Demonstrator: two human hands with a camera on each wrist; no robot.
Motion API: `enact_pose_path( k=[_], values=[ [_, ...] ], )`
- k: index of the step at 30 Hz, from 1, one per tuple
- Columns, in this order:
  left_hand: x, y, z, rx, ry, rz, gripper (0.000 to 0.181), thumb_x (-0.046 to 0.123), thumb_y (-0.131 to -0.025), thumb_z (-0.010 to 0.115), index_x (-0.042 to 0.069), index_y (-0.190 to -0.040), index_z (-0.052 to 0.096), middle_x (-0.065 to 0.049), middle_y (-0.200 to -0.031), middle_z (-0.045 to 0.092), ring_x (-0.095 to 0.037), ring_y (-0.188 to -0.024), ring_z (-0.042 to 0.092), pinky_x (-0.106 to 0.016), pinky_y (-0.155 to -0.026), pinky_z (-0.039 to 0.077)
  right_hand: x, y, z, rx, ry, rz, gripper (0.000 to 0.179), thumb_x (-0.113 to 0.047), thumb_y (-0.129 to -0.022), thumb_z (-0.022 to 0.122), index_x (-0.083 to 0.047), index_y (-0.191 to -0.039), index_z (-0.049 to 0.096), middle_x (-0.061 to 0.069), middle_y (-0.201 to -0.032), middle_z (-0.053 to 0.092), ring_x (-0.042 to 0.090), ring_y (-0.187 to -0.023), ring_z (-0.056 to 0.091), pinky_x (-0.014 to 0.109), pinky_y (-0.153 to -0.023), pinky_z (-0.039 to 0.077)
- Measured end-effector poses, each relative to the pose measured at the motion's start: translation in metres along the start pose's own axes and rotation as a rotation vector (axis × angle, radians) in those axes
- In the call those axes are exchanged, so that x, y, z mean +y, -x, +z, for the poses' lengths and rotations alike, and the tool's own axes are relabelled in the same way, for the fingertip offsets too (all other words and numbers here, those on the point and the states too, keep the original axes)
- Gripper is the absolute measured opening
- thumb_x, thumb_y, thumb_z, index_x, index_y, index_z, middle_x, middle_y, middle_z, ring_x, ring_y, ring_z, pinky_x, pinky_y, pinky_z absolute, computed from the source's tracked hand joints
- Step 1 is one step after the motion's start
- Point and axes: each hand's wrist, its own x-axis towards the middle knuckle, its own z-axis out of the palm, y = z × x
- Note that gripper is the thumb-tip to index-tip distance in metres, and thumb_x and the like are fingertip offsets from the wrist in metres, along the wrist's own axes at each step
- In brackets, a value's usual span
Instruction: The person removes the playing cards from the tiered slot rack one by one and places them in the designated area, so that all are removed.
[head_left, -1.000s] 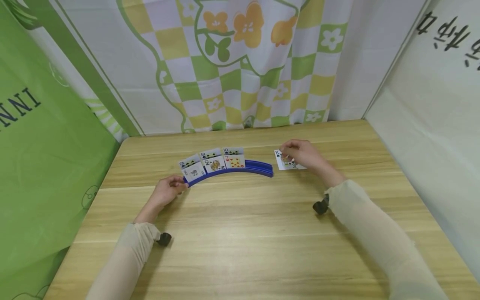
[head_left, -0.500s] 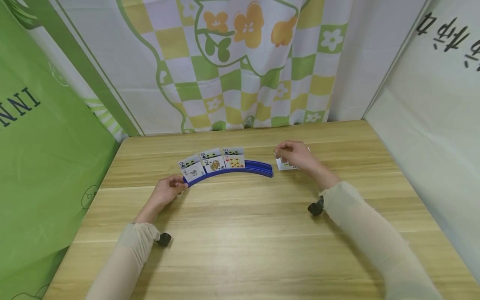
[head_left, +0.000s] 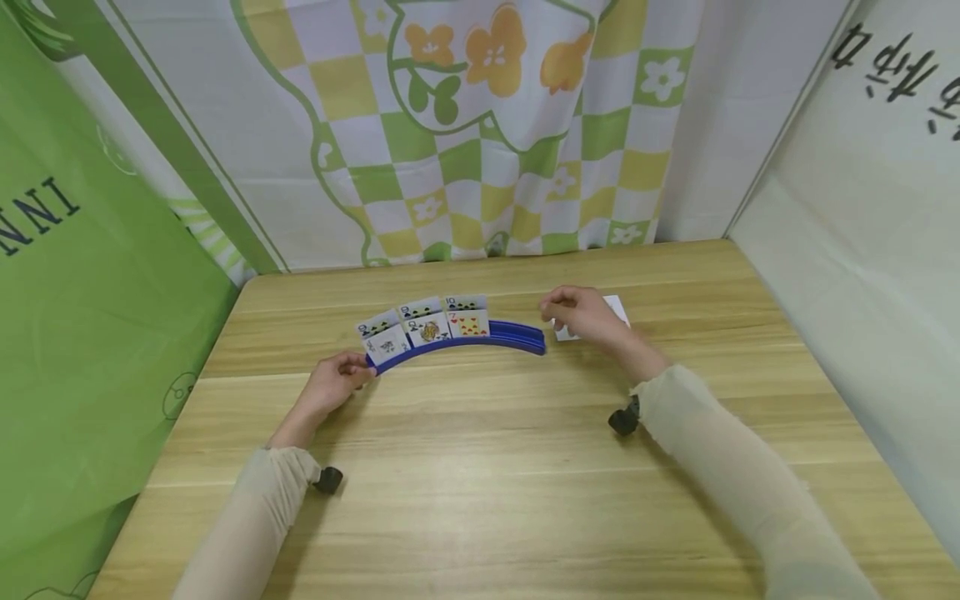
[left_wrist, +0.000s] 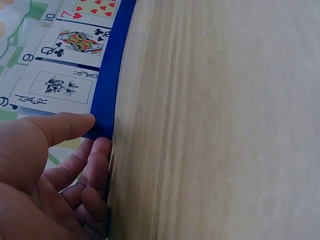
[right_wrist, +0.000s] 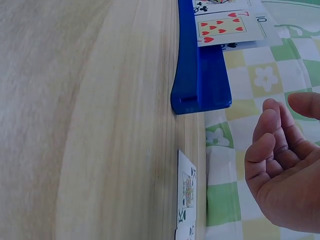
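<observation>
From where I stand, the curved blue plastic card holder [head_left: 517, 337] is on the pale wood-grain table [head_left: 487, 467]. At the holder's left end, the person's left hand [head_left: 335, 385] pinches it, thumb on top and fingertips against the end. Beyond its right end hovers the right hand [head_left: 588, 314], fingers loosely bent, thumb apart from them, nothing visible between.

I'd expect the holder to be light, rigid and inclined to slide, so either end suits a steadying pinch. The cards look thin, slick and bendable; I'd lift them by an edge, since those lying flat would be awkward to get under.

In the holder's front row, left to right, stand a white joker card [left_wrist: 61, 86] lettered JOKER, a queen of clubs [left_wrist: 75, 44] and a red seven of hearts [left_wrist: 92, 7]. Behind the seven shows a card marked 10 [head_left: 467, 302]. Past the holder's right end lie a white king card [right_wrist: 187, 189] with a K and an overlapping white card [right_wrist: 185, 233] I can't read. Well left of the holder, a green cloth [head_left: 112, 333] bears N, N, I; far right, black handwritten-looking characters [head_left: 900, 75] escape me.
</observation>
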Motion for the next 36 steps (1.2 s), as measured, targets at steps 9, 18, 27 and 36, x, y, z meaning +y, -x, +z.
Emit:
enact_pose_path(
  k=[9, 18, 27, 36],
  values=[
    [0.000, 0.001, 0.001, 0.007, -0.006, 0.006, 0.035, 0.023, -0.097, 0.064, 0.000, -0.123, 0.061, -0.017, -0.110, 0.066, -0.017, -0.084, 0.059, -0.025, -0.068, 0.048, -0.005, 0.000, 0.009, -0.013, 0.007, -0.003, 0.031, -0.028, -0.103, 0.052, -0.005, -0.121, 0.061, 0.019, -0.115, 0.068, 0.038, -0.101, 0.060, 0.036, -0.074, 0.051],
    [0.001, 0.001, 0.000, 0.008, -0.012, 0.008, 0.033, 0.023, -0.097, 0.064, 0.001, -0.122, 0.061, -0.017, -0.110, 0.067, -0.019, -0.085, 0.059, -0.025, -0.068, 0.049, -0.010, -0.001, 0.016, -0.016, 0.000, 0.018, 0.031, -0.028, -0.103, 0.053, -0.005, -0.121, 0.062, 0.016, -0.115, 0.069, 0.038, -0.101, 0.060, 0.043, -0.081, 0.053],
    [0.001, 0.002, 0.002, 0.009, -0.004, 0.010, 0.034, 0.023, -0.097, 0.064, 0.001, -0.123, 0.061, -0.016, -0.109, 0.067, -0.018, -0.084, 0.059, -0.025, -0.068, 0.048, -0.006, -0.008, 0.026, -0.012, 0.016, -0.018, 0.031, -0.029, -0.102, 0.055, -0.004, -0.120, 0.063, 0.014, -0.109, 0.070, 0.028, -0.091, 0.063, 0.049, -0.089, 0.052],
    [0.001, 0.001, 0.002, 0.014, -0.006, 0.005, 0.035, 0.023, -0.096, 0.065, 0.001, -0.123, 0.061, -0.017, -0.109, 0.067, -0.018, -0.085, 0.059, -0.025, -0.068, 0.049, -0.009, -0.012, 0.034, -0.002, -0.004, -0.007, 0.035, -0.031, -0.101, 0.056, -0.005, -0.123, 0.064, 0.011, -0.108, 0.071, 0.023, -0.089, 0.063, 0.030, -0.071, 0.052]
  ],
)
